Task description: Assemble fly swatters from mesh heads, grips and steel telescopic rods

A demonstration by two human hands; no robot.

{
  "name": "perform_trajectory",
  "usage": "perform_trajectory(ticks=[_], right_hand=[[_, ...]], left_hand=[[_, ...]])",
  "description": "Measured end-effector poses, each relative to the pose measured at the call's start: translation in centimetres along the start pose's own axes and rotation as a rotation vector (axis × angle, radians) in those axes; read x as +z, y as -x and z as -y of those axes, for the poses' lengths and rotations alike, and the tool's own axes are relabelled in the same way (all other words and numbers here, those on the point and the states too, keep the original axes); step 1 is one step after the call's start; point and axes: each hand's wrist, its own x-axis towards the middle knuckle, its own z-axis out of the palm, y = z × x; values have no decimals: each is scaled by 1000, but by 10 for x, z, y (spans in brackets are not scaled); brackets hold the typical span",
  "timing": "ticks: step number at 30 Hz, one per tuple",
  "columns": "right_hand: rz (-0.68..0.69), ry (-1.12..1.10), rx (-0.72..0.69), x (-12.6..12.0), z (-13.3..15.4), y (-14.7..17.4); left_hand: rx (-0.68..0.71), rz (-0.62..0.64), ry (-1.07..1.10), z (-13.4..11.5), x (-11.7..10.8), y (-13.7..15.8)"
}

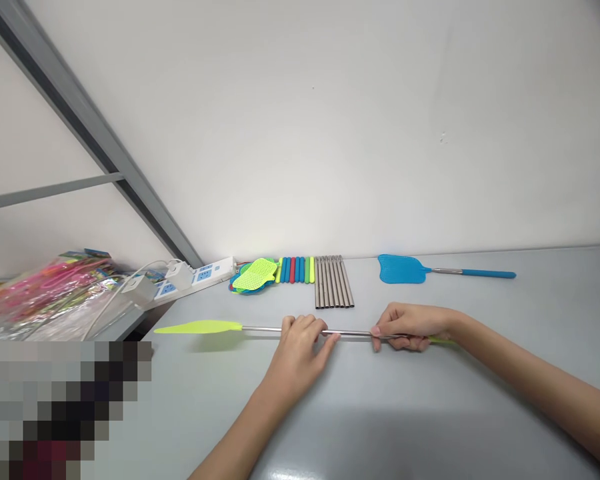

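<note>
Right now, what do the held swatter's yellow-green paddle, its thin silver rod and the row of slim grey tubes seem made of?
The yellow-green paddle looks like matte plastic: one even, bright colour, though its nearly edge-on view leaves texture open. The thin silver rod seems smooth metal, from its grey sheen. The slim grey tubes are probably satin-finished metal, with light lengthwise streaks.

Head-worn view, forward and down

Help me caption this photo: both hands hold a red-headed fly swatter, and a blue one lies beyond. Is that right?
Not quite: the held fly swatter has a yellow-green head, not a red one, as the head camera view shows.
</note>
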Motion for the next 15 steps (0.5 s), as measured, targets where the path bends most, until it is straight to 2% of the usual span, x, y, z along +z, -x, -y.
perform_trajectory(ticks=[4, 8, 15], right_hand=[[-10, 1, 5, 17, 4, -6], [-37, -12, -8, 32, 7, -9], [-10, -19, 0, 36, 5, -10]], left_hand=[[84, 71, 40, -11, 8, 3], [112, 123, 55, -17, 12, 5], [145, 153, 22, -17, 14, 7]])
